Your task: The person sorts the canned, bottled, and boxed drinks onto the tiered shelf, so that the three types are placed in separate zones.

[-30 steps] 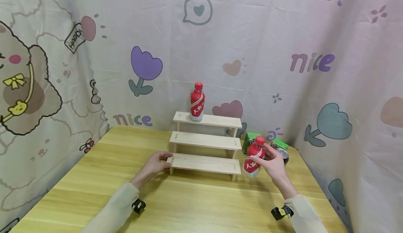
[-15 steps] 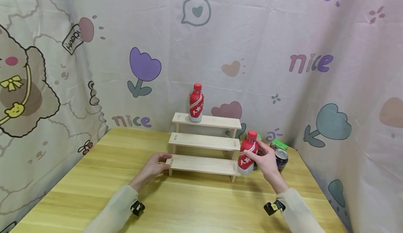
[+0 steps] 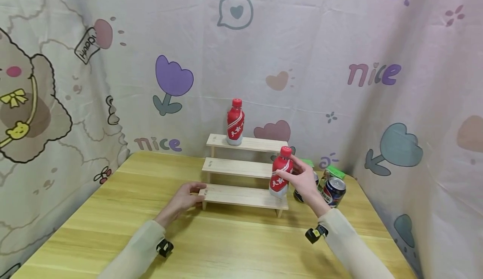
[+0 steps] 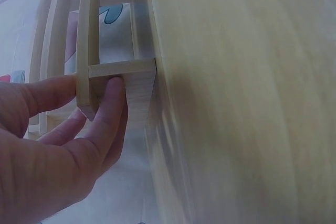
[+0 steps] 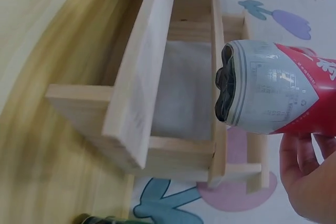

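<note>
A three-tier wooden display shelf point(image 3: 234, 195) stands on the table. My left hand point(image 3: 185, 198) grips the left end of its lowest board; in the left wrist view the thumb lies on one face of the board point(image 4: 84, 40) and fingers on the other. In my right hand point(image 3: 305, 182) is a red and white plastic bottle point(image 3: 279, 178), slightly tilted, in front of the shelf's right side. The right wrist view shows the bottle's base point(image 5: 226, 85) apart from the boards. A matching bottle point(image 3: 235, 124) stands upright on the top tier, left of its middle.
Right of the shelf stand a dark blue drink can point(image 3: 334, 192), another can point(image 3: 299, 196) partly behind my right hand, and green-topped cartons point(image 3: 333, 171). A printed curtain point(image 3: 241, 61) hangs behind the wooden table point(image 3: 234, 245).
My right hand has carried the bottle left and slightly up, from beside the shelf to its right end. The cans have come into fuller view. My left hand stays on the shelf.
</note>
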The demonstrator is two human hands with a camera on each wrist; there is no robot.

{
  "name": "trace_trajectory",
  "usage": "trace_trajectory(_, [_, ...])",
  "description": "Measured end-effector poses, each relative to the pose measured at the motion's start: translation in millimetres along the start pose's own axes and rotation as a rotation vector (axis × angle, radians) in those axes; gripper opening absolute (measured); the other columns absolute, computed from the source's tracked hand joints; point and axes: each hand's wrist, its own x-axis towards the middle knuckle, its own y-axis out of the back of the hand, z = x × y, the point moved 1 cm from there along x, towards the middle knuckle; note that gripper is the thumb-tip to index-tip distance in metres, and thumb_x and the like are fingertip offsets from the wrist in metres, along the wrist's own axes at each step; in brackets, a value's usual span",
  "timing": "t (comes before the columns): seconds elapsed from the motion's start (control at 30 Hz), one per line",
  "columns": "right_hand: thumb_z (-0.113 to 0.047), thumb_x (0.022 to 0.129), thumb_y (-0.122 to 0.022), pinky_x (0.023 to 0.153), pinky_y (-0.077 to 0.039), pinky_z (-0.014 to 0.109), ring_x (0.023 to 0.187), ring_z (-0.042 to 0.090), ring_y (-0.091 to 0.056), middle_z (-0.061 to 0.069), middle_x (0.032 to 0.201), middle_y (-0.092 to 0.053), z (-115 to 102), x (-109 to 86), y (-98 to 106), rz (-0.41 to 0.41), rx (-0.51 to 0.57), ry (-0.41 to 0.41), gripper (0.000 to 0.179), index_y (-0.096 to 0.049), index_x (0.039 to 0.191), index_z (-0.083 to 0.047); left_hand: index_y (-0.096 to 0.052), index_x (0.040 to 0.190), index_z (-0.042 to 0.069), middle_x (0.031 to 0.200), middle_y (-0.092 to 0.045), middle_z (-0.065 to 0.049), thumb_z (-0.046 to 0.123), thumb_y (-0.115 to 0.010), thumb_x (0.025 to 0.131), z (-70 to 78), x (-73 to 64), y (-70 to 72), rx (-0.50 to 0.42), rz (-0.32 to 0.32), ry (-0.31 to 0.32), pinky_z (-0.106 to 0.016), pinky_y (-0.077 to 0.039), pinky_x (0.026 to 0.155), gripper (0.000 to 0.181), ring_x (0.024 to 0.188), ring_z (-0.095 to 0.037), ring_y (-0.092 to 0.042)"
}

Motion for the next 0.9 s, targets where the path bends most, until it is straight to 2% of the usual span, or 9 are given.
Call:
trace_trajectory(0.27, [-0.015, 0.082, -0.079, 0.083, -0.057, 0.023, 0.098, 0.008, -0.065, 0.019, 0.128, -0.064, -9.6, 10.7, -11.5, -0.03, 0.028, 0.065, 0.07, -0.047, 0.145, -0.011, -0.055, 0.131, -0.006, 0.124, -0.053, -0.03, -0.007, -0.061, 0.089, -0.5, 0.1, -1.4, -0.03, -0.022, 0.021, -0.04, -0.061, 0.082, 0.042, 0.092, -0.024, -0.064])
trace_trajectory(0.47, [-0.019, 0.083, -0.079, 0.082, -0.057, 0.024, 0.096, 0.01, -0.064, 0.016, 0.124, -0.067, -17.7, 21.8, -17.4, -0.033, 0.01, 0.123, 0.066, -0.052, 0.142, -0.015, -0.055, 0.131, -0.006, 0.125, -0.053, -0.029, -0.007, -0.061, 0.089, -0.4, 0.2, -0.7, -0.037, -0.02, 0.026, -0.039, -0.061, 0.082, 0.043, 0.093, -0.025, -0.064])
trace_trajectory(0.73, [-0.02, 0.083, -0.079, 0.082, -0.058, 0.025, 0.098, 0.012, -0.064, 0.013, 0.123, -0.067, -27.7, 37.3, -24.4, -0.047, 0.027, 0.139, 0.066, -0.051, 0.143, -0.015, -0.056, 0.13, -0.005, 0.124, -0.054, -0.028, -0.007, -0.062, 0.089, -2.6, 2.0, -0.6, -0.036, -0.021, 0.02, -0.039, -0.062, 0.081, 0.042, 0.092, -0.023, -0.064])
trace_trajectory(0.9, [-0.022, 0.082, -0.08, 0.081, -0.058, 0.025, 0.097, 0.013, -0.064, 0.013, 0.121, -0.068, -39.4, 49.8, -29.3, -0.024, 0.037, 0.162, 0.065, -0.053, 0.141, -0.015, -0.055, 0.131, -0.005, 0.125, -0.052, -0.029, -0.007, -0.061, 0.089, -2.3, 0.0, 1.4, -0.033, -0.028, 0.015, -0.039, -0.061, 0.082, 0.042, 0.094, -0.025, -0.063])
